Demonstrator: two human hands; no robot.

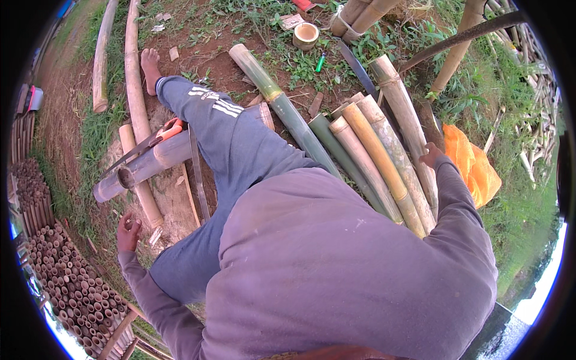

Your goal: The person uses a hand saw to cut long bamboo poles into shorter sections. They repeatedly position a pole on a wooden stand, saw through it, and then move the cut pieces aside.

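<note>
My left hand hangs in the air beside my bent leg, fingers loosely curled and apart, with nothing in it. It is nearest to a thin bamboo piece lying on the ground. On the other side, my right hand is closed at the edge of a pale bamboo pole, the outermost of several cut poles lying side by side. Among these are a yellowish pole and a green pole. A handsaw with an orange handle rests by a thick bamboo length.
Beyond the poles lie a blade, a green lighter and a short bamboo cup. Orange cloth is by my right forearm. Long poles stretch away at left. Stacked bamboo tubes fill the lower left.
</note>
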